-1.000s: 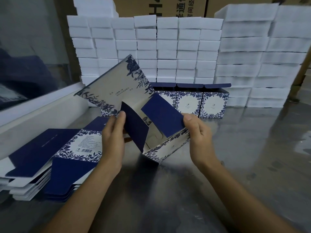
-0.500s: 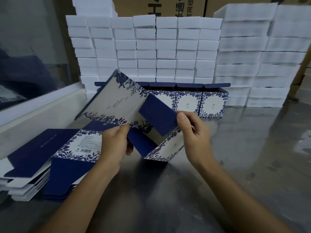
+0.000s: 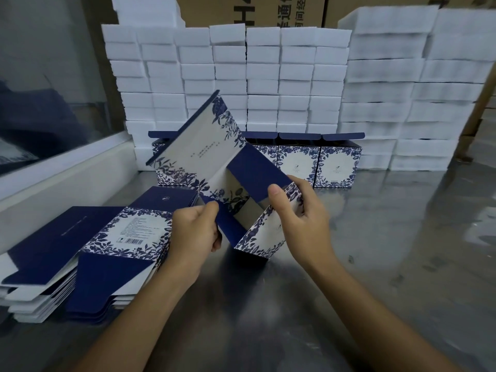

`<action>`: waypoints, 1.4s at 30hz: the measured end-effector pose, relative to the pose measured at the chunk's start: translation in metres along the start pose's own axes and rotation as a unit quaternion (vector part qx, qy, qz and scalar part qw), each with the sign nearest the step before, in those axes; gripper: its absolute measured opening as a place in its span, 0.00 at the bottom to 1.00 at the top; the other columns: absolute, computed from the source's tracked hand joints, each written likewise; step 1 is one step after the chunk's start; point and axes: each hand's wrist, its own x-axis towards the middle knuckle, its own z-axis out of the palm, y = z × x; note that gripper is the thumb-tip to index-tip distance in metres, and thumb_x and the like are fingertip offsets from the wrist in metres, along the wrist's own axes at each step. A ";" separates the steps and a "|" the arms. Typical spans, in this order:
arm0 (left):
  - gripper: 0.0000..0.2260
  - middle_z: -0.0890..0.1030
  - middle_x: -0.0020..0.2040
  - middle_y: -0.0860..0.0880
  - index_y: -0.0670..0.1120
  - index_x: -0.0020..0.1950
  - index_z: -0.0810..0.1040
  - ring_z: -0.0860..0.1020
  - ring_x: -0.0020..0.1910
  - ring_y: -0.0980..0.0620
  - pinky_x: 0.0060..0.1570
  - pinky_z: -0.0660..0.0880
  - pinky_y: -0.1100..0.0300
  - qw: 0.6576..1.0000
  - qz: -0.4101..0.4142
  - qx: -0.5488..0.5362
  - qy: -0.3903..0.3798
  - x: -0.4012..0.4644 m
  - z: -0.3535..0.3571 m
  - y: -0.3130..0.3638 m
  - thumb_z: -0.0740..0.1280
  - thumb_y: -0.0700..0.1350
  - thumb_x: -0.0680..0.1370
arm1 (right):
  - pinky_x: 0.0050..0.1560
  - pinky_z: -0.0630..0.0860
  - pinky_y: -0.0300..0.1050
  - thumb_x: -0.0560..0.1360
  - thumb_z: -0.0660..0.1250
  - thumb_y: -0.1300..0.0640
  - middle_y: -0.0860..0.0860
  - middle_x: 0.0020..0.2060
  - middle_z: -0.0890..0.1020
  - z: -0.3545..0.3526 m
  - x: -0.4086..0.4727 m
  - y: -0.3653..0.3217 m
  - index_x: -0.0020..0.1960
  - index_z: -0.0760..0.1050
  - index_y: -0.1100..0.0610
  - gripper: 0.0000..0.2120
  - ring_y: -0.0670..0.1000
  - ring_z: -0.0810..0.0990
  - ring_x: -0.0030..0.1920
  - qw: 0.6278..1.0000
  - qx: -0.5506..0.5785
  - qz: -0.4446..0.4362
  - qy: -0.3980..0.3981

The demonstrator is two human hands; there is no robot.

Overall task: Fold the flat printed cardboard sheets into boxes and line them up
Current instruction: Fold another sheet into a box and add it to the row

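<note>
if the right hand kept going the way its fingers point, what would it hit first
Most likely the navy flap of the half-folded box the right hand already grips; farther along sits the stack of flat sheets, though depth is unclear.

A shiny grey metal table [image 3: 402, 251] mirrors soft overhead light, white foam blocks [image 3: 268, 76] stand stacked high along its far edge before brown printed cartons [image 3: 255, 9], and a glass pane [image 3: 48, 84] with a white sill [image 3: 67, 167] runs along the left.

I read a large black "H" and the Chinese characters "通" and "间经" on the brown corrugated cardboard carton [image 3: 255, 9] behind; a barcode on the flat blue-and-white floral printed cardboard sheet [image 3: 128, 232], its print illegible.
</note>
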 end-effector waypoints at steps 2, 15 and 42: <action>0.25 0.61 0.21 0.48 0.48 0.22 0.62 0.63 0.19 0.50 0.22 0.63 0.61 1.000 -0.004 -0.007 -0.002 -0.001 -0.001 0.000 0.64 0.42 0.79 | 0.65 0.74 0.52 0.67 0.63 0.24 0.40 0.60 0.79 0.002 -0.001 0.000 0.64 0.74 0.40 0.32 0.43 0.76 0.63 1.000 -0.009 0.001 0.007; 0.14 0.75 0.26 0.45 0.45 0.36 0.69 0.74 0.23 0.49 0.25 0.71 0.57 0.997 -0.015 -0.007 -0.075 -0.011 0.007 0.001 0.66 0.47 0.79 | 0.51 0.64 0.31 0.65 0.63 0.23 0.23 0.47 0.75 -0.002 0.006 -0.001 0.53 0.73 0.31 0.21 0.25 0.72 0.52 0.997 0.006 0.065 0.031; 0.17 0.79 0.59 0.50 0.56 0.65 0.71 0.79 0.56 0.53 0.55 0.76 0.52 0.998 -0.041 -0.046 -0.012 0.006 -0.006 -0.013 0.69 0.52 0.77 | 0.40 0.79 0.37 0.71 0.57 0.26 0.35 0.46 0.85 -0.001 0.003 0.017 0.49 0.82 0.37 0.22 0.39 0.84 0.48 0.956 0.178 0.212 -0.093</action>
